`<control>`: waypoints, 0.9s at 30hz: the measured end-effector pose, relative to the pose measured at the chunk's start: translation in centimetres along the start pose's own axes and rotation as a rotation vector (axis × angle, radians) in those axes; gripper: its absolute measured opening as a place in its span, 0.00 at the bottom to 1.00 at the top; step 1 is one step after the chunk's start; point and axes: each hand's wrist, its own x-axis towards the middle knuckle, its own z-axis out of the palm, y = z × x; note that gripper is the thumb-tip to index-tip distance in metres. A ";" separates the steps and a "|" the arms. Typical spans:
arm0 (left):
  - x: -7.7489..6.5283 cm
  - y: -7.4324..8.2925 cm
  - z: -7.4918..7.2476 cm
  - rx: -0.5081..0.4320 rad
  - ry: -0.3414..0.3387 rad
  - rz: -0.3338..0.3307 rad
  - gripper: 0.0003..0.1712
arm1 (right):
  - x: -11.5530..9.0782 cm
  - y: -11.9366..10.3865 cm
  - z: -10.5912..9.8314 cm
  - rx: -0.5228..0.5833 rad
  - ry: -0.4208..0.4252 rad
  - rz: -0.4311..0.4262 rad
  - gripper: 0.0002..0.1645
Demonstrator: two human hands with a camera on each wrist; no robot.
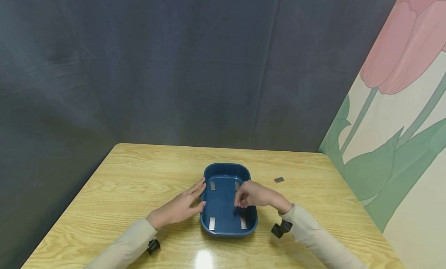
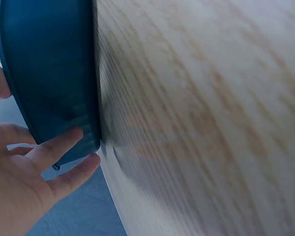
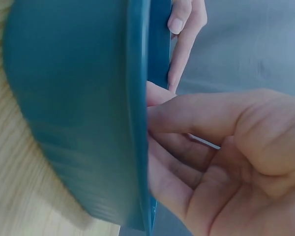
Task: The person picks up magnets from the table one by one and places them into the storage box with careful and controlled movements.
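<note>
A dark blue rectangular tray (image 1: 223, 211) with rounded corners sits on the table. My left hand (image 1: 181, 207) touches its left side, fingers spread and fairly straight; in the left wrist view, fingertips lie against the outer wall (image 2: 54, 64). My right hand (image 1: 253, 194) reaches over the right rim with fingers curled and fingertips bunched inside the tray. Its fingertips are hidden behind the wall (image 3: 78, 98) in the right wrist view, so whether they pinch anything is unclear. Small flat silvery rectangles lie near the tray's corners, including a near-left piece (image 1: 211, 223) and a near-right piece (image 1: 243, 223).
Another small flat grey rectangle (image 1: 279, 180) lies on the wooden table (image 1: 146, 176), right of the tray. Behind the table hangs a dark curtain (image 1: 174, 75). A wall painted with tulips (image 1: 393, 145) stands at the right.
</note>
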 end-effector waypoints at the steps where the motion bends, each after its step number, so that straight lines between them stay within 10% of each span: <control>1: 0.0 0.0 0.0 -0.001 0.001 -0.001 0.38 | -0.1 0.0 -0.1 0.000 0.007 0.001 0.15; 27: 0.0 0.0 0.0 0.017 0.001 0.004 0.38 | -1.7 0.4 -1.4 0.059 0.081 -0.036 0.14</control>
